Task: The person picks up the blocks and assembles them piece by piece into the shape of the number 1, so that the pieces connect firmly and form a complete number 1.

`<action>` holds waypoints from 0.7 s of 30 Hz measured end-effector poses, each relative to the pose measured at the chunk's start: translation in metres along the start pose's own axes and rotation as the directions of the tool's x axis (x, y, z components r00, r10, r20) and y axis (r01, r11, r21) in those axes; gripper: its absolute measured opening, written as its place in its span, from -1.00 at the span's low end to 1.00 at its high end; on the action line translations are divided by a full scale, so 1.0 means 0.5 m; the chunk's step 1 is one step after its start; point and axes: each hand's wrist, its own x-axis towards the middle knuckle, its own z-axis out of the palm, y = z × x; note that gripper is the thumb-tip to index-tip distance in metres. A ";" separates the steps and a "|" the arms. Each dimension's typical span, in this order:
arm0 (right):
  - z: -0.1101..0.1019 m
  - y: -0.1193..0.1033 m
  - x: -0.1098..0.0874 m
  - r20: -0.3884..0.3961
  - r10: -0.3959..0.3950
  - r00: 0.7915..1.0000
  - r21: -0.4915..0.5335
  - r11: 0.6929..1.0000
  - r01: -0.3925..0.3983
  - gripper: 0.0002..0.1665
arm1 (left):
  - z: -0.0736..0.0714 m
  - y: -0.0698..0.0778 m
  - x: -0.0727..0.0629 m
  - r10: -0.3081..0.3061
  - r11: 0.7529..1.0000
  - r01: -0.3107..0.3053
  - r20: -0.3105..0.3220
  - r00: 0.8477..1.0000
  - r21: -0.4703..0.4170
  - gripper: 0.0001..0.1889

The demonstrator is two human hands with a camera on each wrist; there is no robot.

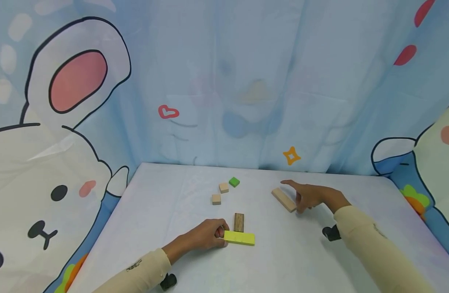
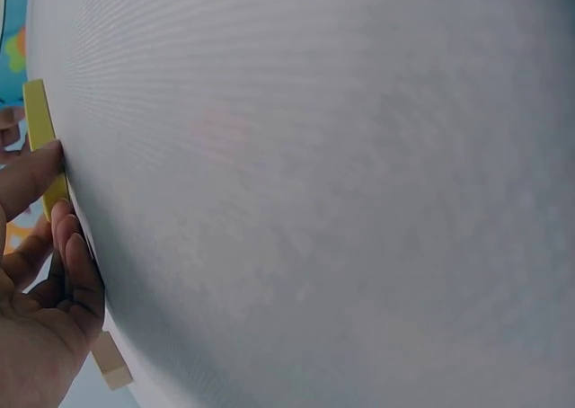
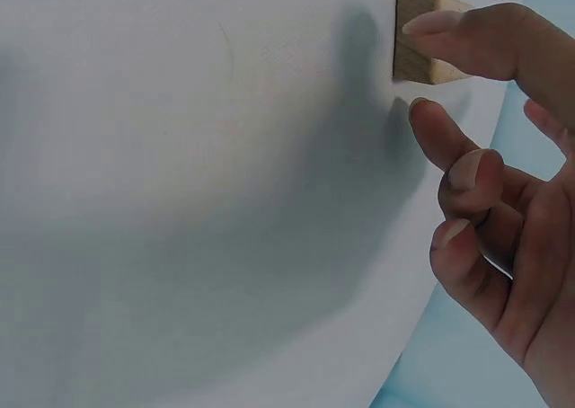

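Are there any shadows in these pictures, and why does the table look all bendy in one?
Right wrist view: yes, a big, soft grey shadow, probably from the right hand; head view: fainter shade on the table beside the right sleeve, and the far edge looks nearly straight; left wrist view: the edge curves, most likely from the camera's lens.

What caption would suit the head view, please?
Left grip holds a yellow rectangular block; right grip beside a pale rectangular wooden block.

Yellow block [image 1: 240, 238], grained brown block [image 1: 238, 222], tan plank [image 1: 284, 200], green cube [image 1: 234, 182], white tabletop [image 1: 283, 256]
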 end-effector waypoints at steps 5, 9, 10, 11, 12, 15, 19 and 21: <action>-0.002 -0.003 0.011 0.029 0.028 0.999 -0.020 0.999 -0.028 0.36 | -0.001 0.002 -0.001 -0.011 1.000 0.011 0.006 1.000 -0.004 -0.69; -0.002 -0.008 0.017 0.060 0.048 0.997 -0.044 0.998 -0.045 0.38 | -0.002 0.003 -0.001 -0.012 1.000 0.012 0.008 1.000 -0.005 -0.68; -0.002 -0.008 0.018 0.065 0.049 0.997 -0.053 0.998 -0.045 0.38 | -0.002 0.003 -0.001 -0.012 1.000 0.012 0.009 1.000 -0.004 -0.68; -0.001 -0.009 0.020 0.068 0.053 0.996 -0.057 0.997 -0.050 0.38 | -0.002 0.002 -0.001 -0.013 1.000 0.013 0.009 1.000 -0.004 -0.68; 0.000 -0.011 0.021 0.069 0.054 0.996 -0.065 0.997 -0.049 0.38 | -0.002 0.002 -0.001 -0.012 1.000 0.012 0.008 1.000 -0.003 -0.68; 0.001 -0.015 0.023 0.069 0.054 0.996 -0.074 0.996 -0.048 0.38 | -0.002 0.000 0.000 -0.010 1.000 0.010 0.009 1.000 0.005 -0.67; 0.001 -0.020 0.026 0.076 0.059 0.995 -0.075 0.996 -0.053 0.38 | -0.001 -0.001 0.001 -0.011 1.000 0.011 0.011 1.000 0.002 -0.67; 0.000 -0.022 0.029 0.082 0.064 0.995 -0.073 0.996 -0.058 0.37 | -0.002 -0.001 0.002 -0.011 1.000 0.011 0.011 1.000 0.001 -0.67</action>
